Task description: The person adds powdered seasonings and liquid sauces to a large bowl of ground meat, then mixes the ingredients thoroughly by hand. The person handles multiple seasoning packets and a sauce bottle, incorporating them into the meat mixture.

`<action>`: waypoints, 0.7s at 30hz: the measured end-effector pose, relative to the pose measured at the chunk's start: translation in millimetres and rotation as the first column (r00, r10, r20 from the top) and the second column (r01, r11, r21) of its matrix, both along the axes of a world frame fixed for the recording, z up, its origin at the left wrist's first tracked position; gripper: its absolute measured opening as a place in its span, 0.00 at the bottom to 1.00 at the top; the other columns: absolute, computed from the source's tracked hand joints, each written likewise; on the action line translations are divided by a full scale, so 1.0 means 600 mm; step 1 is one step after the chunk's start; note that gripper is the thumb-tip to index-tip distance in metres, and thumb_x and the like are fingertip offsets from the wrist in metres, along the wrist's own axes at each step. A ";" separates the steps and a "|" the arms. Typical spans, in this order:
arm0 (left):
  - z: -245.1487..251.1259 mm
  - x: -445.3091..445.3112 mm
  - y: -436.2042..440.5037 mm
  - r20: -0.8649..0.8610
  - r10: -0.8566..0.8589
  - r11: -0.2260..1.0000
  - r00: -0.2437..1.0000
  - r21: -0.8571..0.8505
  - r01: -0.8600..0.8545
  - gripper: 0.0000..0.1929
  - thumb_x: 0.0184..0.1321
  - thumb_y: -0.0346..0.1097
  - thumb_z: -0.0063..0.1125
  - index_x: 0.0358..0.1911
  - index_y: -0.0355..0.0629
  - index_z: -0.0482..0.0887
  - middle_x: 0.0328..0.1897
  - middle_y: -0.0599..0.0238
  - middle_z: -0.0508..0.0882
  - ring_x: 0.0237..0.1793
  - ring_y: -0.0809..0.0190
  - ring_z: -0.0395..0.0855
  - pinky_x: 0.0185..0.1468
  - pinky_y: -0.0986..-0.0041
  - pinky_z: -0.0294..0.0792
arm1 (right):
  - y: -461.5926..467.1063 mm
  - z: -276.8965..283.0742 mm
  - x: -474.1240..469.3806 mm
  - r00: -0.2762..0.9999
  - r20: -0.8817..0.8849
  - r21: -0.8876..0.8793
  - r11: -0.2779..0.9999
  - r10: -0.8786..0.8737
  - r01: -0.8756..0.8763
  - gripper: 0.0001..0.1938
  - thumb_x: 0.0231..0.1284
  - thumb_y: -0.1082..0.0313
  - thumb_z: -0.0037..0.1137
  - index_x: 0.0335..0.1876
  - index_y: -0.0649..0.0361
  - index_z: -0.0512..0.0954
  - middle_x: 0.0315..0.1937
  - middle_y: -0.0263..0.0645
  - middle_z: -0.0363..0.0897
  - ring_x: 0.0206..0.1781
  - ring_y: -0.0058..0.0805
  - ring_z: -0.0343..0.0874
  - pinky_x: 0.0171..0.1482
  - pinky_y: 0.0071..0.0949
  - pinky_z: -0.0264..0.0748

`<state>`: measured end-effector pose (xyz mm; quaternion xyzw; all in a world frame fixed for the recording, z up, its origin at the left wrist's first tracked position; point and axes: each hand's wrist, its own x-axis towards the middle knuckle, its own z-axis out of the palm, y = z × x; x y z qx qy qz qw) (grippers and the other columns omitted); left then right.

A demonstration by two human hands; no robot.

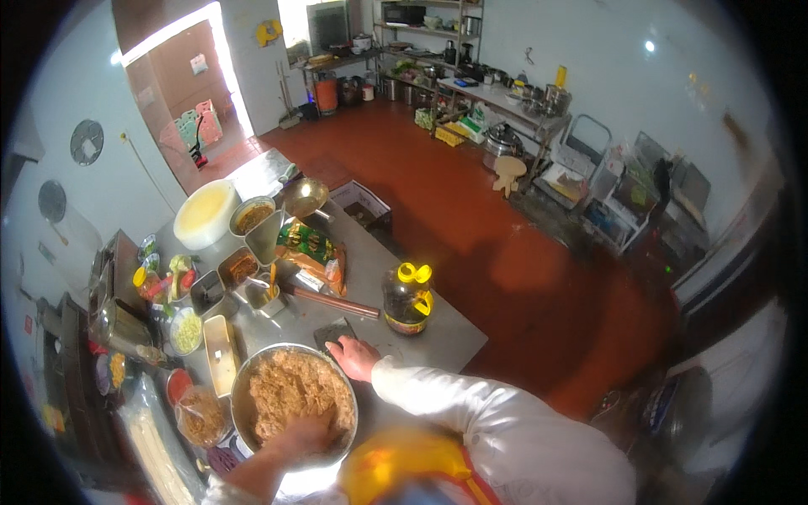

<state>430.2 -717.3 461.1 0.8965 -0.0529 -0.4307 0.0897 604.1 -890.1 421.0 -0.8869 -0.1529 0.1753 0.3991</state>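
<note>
A large round metal bowl (234,404) stands on the steel worktable (435,353) in front of me. It holds a thick, light-brown mixture (287,382) that looks like minced filling. My left hand (308,434) is pressed into the near side of this mixture, its fingers largely buried. My right hand (356,358) grips the bowl's right rim, close to a dark flat block (334,331). Left of the bowl sit a long cream tray (221,353), a bag of brown food (202,418) and a bowl of chopped pale-green vegetable (187,332).
A yellow-capped oil jug (405,309) stands near the table's right edge. A rolling pin (334,302) points towards it. Metal seasoning containers (214,293), an opened green-and-orange package (312,246) and a thick round chopping board (207,214) occupy the far part. An open carton (363,203) sits beyond the table.
</note>
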 end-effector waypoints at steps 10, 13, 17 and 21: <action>-0.035 -0.016 0.013 -0.009 -0.217 0.976 0.976 0.032 0.217 0.38 0.77 0.65 0.50 0.87 0.63 0.65 0.86 0.50 0.71 0.88 0.40 0.61 0.86 0.27 0.42 | -0.001 -0.012 -0.003 1.000 0.004 0.038 0.999 -0.006 0.006 0.29 0.85 0.39 0.45 0.54 0.64 0.81 0.52 0.60 0.89 0.59 0.65 0.85 0.62 0.56 0.80; -0.007 -0.003 0.024 -0.081 -0.200 0.974 0.976 0.091 0.207 0.40 0.73 0.64 0.56 0.86 0.62 0.67 0.84 0.50 0.76 0.86 0.42 0.66 0.85 0.29 0.46 | -0.006 -0.004 -0.001 0.998 0.057 0.043 0.999 0.010 -0.012 0.30 0.85 0.39 0.44 0.56 0.64 0.81 0.53 0.61 0.88 0.59 0.66 0.85 0.62 0.58 0.80; 0.031 -0.076 0.046 0.477 -0.127 0.984 0.870 -0.051 0.172 0.45 0.70 0.64 0.65 0.86 0.58 0.65 0.89 0.54 0.67 0.88 0.40 0.62 0.85 0.28 0.45 | -0.007 -0.007 -0.003 1.000 0.011 0.080 0.996 0.027 -0.028 0.29 0.86 0.39 0.44 0.54 0.64 0.81 0.53 0.62 0.88 0.59 0.66 0.85 0.62 0.58 0.80; -0.011 -0.121 0.084 0.392 0.235 0.931 0.890 0.174 -0.322 0.53 0.68 0.69 0.67 0.88 0.51 0.57 0.96 0.55 0.50 0.90 0.43 0.56 0.85 0.24 0.40 | -0.003 -0.022 -0.001 1.000 0.019 0.101 0.995 0.000 -0.002 0.28 0.85 0.40 0.47 0.53 0.63 0.82 0.51 0.59 0.89 0.58 0.65 0.86 0.60 0.57 0.81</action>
